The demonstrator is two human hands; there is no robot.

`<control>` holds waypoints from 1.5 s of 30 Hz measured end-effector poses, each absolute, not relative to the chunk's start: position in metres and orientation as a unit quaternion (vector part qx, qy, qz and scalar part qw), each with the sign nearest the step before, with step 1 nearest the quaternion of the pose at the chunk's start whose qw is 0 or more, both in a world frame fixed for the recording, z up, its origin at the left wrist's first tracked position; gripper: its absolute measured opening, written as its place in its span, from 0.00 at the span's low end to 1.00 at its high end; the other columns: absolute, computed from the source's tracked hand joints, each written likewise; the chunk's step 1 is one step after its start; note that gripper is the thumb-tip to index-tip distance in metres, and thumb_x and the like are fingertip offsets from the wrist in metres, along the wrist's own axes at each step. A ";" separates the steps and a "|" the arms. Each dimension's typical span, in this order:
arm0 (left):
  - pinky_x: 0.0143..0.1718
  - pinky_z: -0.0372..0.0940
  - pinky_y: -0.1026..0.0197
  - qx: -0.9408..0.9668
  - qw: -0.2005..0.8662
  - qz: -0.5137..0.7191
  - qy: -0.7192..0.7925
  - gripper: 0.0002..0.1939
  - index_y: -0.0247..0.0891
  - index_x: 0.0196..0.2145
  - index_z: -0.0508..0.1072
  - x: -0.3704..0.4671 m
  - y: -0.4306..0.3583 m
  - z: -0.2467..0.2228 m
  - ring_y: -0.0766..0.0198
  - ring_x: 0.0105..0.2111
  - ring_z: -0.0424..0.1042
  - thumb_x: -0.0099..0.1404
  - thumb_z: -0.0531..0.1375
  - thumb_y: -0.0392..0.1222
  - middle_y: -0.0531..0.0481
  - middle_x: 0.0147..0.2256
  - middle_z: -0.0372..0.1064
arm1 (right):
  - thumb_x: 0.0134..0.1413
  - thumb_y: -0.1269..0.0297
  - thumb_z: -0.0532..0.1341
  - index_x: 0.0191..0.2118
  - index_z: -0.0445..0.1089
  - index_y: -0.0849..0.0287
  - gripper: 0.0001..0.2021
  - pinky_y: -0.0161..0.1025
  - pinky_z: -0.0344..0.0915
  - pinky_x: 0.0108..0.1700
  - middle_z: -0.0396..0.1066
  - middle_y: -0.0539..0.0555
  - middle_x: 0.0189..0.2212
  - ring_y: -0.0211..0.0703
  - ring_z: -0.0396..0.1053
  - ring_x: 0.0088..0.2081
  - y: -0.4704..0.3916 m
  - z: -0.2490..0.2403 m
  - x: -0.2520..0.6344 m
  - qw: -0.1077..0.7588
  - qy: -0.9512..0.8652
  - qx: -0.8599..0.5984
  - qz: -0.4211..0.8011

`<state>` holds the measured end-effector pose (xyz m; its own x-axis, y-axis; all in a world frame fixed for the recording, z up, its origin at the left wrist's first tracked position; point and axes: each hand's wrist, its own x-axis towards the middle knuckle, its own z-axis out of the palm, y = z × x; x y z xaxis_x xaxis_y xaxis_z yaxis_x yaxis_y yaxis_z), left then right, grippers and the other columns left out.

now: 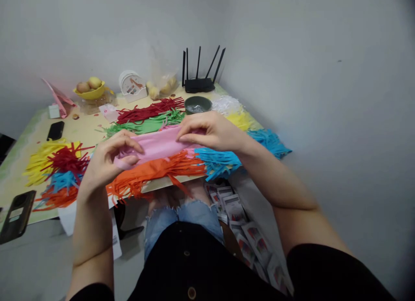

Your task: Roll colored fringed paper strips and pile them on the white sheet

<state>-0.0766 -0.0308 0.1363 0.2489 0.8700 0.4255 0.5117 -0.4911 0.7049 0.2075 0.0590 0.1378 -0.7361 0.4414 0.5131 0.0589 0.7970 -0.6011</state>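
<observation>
A pink fringed sheet (158, 144) stretches between my two hands above the table. My left hand (112, 158) pinches its left end, where a few loose strips hang by the fingers. Thumb and fingertips of my right hand (207, 130) close on the sheet near its right part. Just below it lies an orange fringed bundle (145, 173), and behind it are a green bundle (145, 125) and a dark red bundle (149, 111). Blue fringes (220, 160) lie under and beside my right hand.
Left on the table (19, 171) are a mixed-colour fringe pile (66, 163) and two phones (55, 130). Along the back stand a yellow fruit bowl (92, 93), a coaster holder (136, 93), a black router (199, 85) and a dark green bowl (197, 104). Printed packets (235, 208) lie below.
</observation>
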 end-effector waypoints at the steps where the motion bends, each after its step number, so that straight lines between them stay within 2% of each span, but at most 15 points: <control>1: 0.36 0.63 0.59 0.745 0.201 0.421 0.477 0.15 0.39 0.28 0.75 -0.074 -0.030 0.135 0.60 0.34 0.69 0.60 0.66 0.54 0.47 0.30 0.71 | 0.62 0.63 0.61 0.37 0.76 0.62 0.08 0.34 0.65 0.40 0.77 0.54 0.34 0.37 0.71 0.35 0.056 0.138 0.206 0.338 -0.890 -0.157 0.263; 3: 0.31 0.62 0.62 0.725 0.173 0.420 0.517 0.16 0.38 0.25 0.68 -0.072 -0.028 0.133 0.65 0.28 0.65 0.58 0.68 0.50 0.50 0.27 0.68 | 0.61 0.67 0.61 0.44 0.75 0.62 0.08 0.36 0.66 0.41 0.77 0.54 0.38 0.38 0.72 0.37 0.051 0.139 0.204 0.345 -0.892 -0.190 0.222; 5: 0.33 0.64 0.61 0.736 0.146 0.373 0.546 0.14 0.38 0.28 0.68 -0.075 -0.028 0.135 0.65 0.28 0.66 0.60 0.66 0.49 0.50 0.28 0.69 | 0.61 0.70 0.59 0.51 0.72 0.62 0.14 0.38 0.67 0.44 0.77 0.56 0.44 0.41 0.73 0.40 0.047 0.139 0.202 0.346 -0.894 -0.217 0.185; 7: 0.43 0.67 0.56 0.760 0.108 0.313 0.560 0.11 0.37 0.37 0.72 -0.077 -0.030 0.143 0.59 0.37 0.72 0.62 0.62 0.48 0.45 0.37 0.74 | 0.62 0.72 0.57 0.54 0.71 0.61 0.16 0.41 0.68 0.48 0.76 0.57 0.48 0.43 0.73 0.45 0.043 0.140 0.200 0.333 -0.903 -0.224 0.152; 10: 0.59 0.62 0.49 0.807 0.088 0.267 0.519 0.24 0.37 0.55 0.70 -0.068 -0.035 0.159 0.50 0.57 0.68 0.64 0.60 0.49 0.39 0.57 0.69 | 0.65 0.73 0.53 0.55 0.71 0.60 0.17 0.43 0.68 0.53 0.76 0.58 0.51 0.45 0.72 0.51 0.035 0.141 0.196 0.304 -0.921 -0.208 0.128; 12: 0.61 0.61 0.50 0.834 0.121 0.251 0.476 0.28 0.39 0.59 0.69 -0.056 -0.033 0.163 0.49 0.59 0.66 0.63 0.61 0.51 0.40 0.60 0.67 | 0.66 0.73 0.52 0.56 0.71 0.59 0.18 0.44 0.67 0.54 0.75 0.57 0.53 0.45 0.72 0.52 0.030 0.141 0.193 0.293 -0.929 -0.190 0.124; 15: 0.46 0.68 0.57 0.827 0.164 0.244 0.479 0.19 0.37 0.47 0.77 -0.042 -0.021 0.155 0.56 0.42 0.75 0.64 0.60 0.51 0.45 0.43 0.78 | 0.66 0.73 0.52 0.57 0.69 0.57 0.18 0.44 0.67 0.55 0.75 0.56 0.53 0.45 0.72 0.52 0.024 0.143 0.196 0.289 -0.931 -0.186 0.124; 17: 0.33 0.64 0.63 0.809 0.189 0.241 0.503 0.14 0.36 0.34 0.78 -0.041 -0.013 0.146 0.63 0.29 0.71 0.65 0.59 0.49 0.49 0.30 0.75 | 0.66 0.71 0.53 0.58 0.69 0.58 0.18 0.44 0.68 0.54 0.75 0.57 0.52 0.46 0.72 0.52 0.023 0.146 0.203 0.282 -0.929 -0.203 0.124; 20: 0.25 0.56 0.64 0.802 0.192 0.230 0.517 0.16 0.36 0.25 0.74 -0.046 -0.007 0.137 0.66 0.22 0.64 0.64 0.59 0.49 0.52 0.22 0.69 | 0.64 0.65 0.59 0.57 0.69 0.59 0.17 0.47 0.67 0.53 0.73 0.60 0.52 0.51 0.70 0.52 0.027 0.151 0.211 0.282 -0.927 -0.223 0.109; 24: 0.25 0.54 0.64 0.806 0.151 0.232 0.523 0.10 0.38 0.27 0.77 -0.046 -0.011 0.142 0.66 0.20 0.61 0.61 0.62 0.45 0.52 0.20 0.69 | 0.58 0.61 0.65 0.53 0.72 0.58 0.17 0.46 0.65 0.50 0.73 0.60 0.50 0.51 0.69 0.51 0.037 0.153 0.201 0.272 -0.935 -0.190 0.124; 27: 0.25 0.55 0.64 0.802 0.157 0.251 0.518 0.08 0.38 0.27 0.78 -0.045 -0.017 0.149 0.66 0.21 0.63 0.60 0.64 0.44 0.52 0.21 0.70 | 0.59 0.66 0.63 0.40 0.74 0.61 0.05 0.38 0.62 0.40 0.75 0.55 0.35 0.42 0.69 0.37 0.045 0.146 0.190 0.208 -0.940 -0.209 0.174; 30: 0.24 0.57 0.65 0.783 0.198 0.280 0.519 0.11 0.37 0.25 0.78 -0.050 -0.023 0.151 0.67 0.21 0.65 0.60 0.65 0.46 0.52 0.22 0.71 | 0.58 0.65 0.63 0.30 0.72 0.62 0.08 0.34 0.57 0.33 0.70 0.50 0.26 0.36 0.65 0.29 0.049 0.139 0.190 0.225 -0.913 -0.231 0.251; 37: 0.23 0.68 0.64 0.615 0.404 0.476 0.482 0.11 0.35 0.38 0.81 -0.056 -0.029 0.133 0.64 0.19 0.72 0.59 0.67 0.42 0.51 0.20 0.72 | 0.60 0.56 0.64 0.40 0.75 0.62 0.13 0.31 0.68 0.32 0.75 0.52 0.33 0.34 0.72 0.29 0.040 0.123 0.196 0.368 -0.787 -0.199 0.454; 41: 0.22 0.68 0.65 0.568 0.442 0.548 0.426 0.04 0.36 0.30 0.80 -0.045 -0.033 0.130 0.66 0.17 0.70 0.54 0.67 0.36 0.52 0.18 0.70 | 0.58 0.60 0.64 0.38 0.75 0.61 0.09 0.31 0.71 0.34 0.75 0.52 0.35 0.35 0.73 0.33 0.036 0.114 0.194 0.436 -0.751 -0.180 0.463; 45: 0.26 0.72 0.61 0.563 0.447 0.568 0.401 0.02 0.37 0.22 0.77 -0.040 -0.037 0.129 0.67 0.17 0.69 0.51 0.65 0.33 0.52 0.18 0.69 | 0.54 0.71 0.60 0.33 0.73 0.61 0.04 0.31 0.70 0.34 0.74 0.51 0.31 0.33 0.72 0.31 0.035 0.111 0.194 0.437 -0.755 -0.144 0.467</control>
